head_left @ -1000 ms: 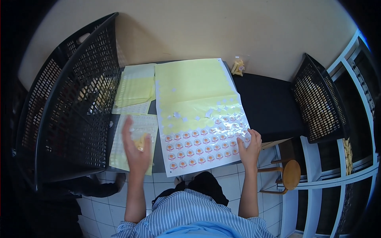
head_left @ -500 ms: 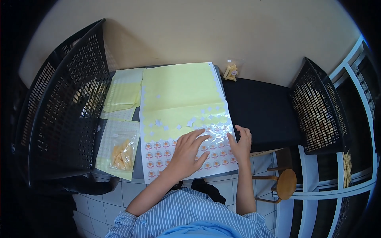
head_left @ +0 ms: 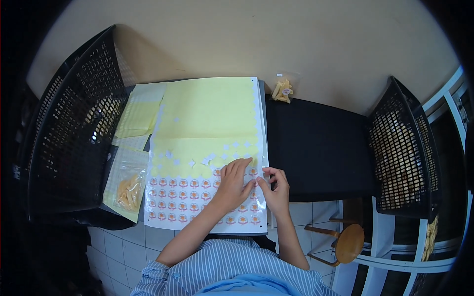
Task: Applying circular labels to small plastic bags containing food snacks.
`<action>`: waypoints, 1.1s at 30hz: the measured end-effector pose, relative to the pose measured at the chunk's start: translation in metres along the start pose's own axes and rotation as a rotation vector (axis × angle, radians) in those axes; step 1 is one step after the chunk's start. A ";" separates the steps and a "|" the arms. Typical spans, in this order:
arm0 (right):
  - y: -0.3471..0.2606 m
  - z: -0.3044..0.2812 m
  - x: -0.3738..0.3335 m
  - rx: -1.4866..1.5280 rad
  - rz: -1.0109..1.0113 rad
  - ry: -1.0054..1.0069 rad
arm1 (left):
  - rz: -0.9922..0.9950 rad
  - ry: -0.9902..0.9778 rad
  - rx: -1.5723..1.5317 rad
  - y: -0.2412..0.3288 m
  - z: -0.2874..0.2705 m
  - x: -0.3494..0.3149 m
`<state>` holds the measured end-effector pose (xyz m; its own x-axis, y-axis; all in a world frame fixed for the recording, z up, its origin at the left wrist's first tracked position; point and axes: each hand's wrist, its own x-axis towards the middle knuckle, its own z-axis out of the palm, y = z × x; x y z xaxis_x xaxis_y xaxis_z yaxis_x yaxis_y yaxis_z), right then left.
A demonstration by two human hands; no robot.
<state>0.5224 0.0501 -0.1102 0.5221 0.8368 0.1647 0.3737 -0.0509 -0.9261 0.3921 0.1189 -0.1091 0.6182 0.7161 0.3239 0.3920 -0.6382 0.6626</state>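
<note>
A sheet of round stickers point(head_left: 182, 204) with orange and red prints lies on the table, its upper part bare yellow backing point(head_left: 207, 108). Small white scraps point(head_left: 205, 161) are scattered along the border between the two. My left hand point(head_left: 233, 185) rests on the stickers near the right side, fingers stretched out and thumb apart. At the sheet's right edge, my right hand point(head_left: 277, 192) has bent fingers, with thumb and index finger apart over the stickers. Both thumb tips are close together. Whether a loose sticker is between them is too small to tell.
A clear bag of pale yellow sticks point(head_left: 129, 192) lies on paper at the left; another bag point(head_left: 282, 91) leans against the wall. Black baskets stand left point(head_left: 74, 133) and right point(head_left: 402, 153). A black surface point(head_left: 316, 148) adjoins the sheet. A wooden stool point(head_left: 349, 243) is below right.
The view has shifted, so the table appears further left. My right hand has come in toward the left hand at the sheet's right edge, and its fingers are more bent.
</note>
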 end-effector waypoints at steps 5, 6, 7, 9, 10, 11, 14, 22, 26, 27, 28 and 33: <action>-0.003 -0.007 0.014 0.235 0.157 -0.168 | -0.013 0.003 -0.008 0.009 -0.004 0.003; -0.003 -0.008 0.016 0.255 0.139 -0.169 | -0.016 -0.004 -0.007 0.012 -0.005 0.004; -0.002 -0.008 0.019 0.292 0.115 -0.170 | -0.016 0.008 -0.016 0.014 -0.005 0.005; 0.000 -0.006 0.023 0.539 0.224 -0.182 | -0.019 0.031 -0.032 0.017 -0.006 0.007; 0.001 -0.006 0.025 0.661 0.319 -0.175 | -0.014 0.040 -0.021 0.019 -0.005 0.008; 0.002 -0.006 0.027 0.688 0.299 -0.197 | -0.013 0.046 -0.007 0.021 -0.005 0.008; 0.002 -0.007 0.031 0.709 0.366 -0.236 | -0.015 0.078 -0.010 0.025 -0.002 0.010; 0.004 -0.009 0.036 0.683 0.369 -0.184 | -0.053 0.158 -0.064 0.024 0.003 0.013; 0.006 -0.012 0.041 0.729 0.409 -0.236 | -0.091 0.160 -0.096 0.024 0.004 0.014; 0.006 -0.013 0.042 0.746 0.428 -0.241 | -0.092 0.156 -0.089 0.024 0.004 0.015; 0.005 -0.014 0.044 0.762 0.446 -0.247 | -0.092 0.169 -0.112 0.025 0.004 0.016; 0.001 -0.018 0.048 0.798 0.459 -0.296 | -0.126 0.196 -0.133 0.032 0.001 0.018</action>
<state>0.5616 0.0810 -0.0972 0.2322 0.9369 -0.2614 -0.5060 -0.1132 -0.8551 0.4167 0.1115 -0.0829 0.4214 0.8370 0.3491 0.3568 -0.5068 0.7847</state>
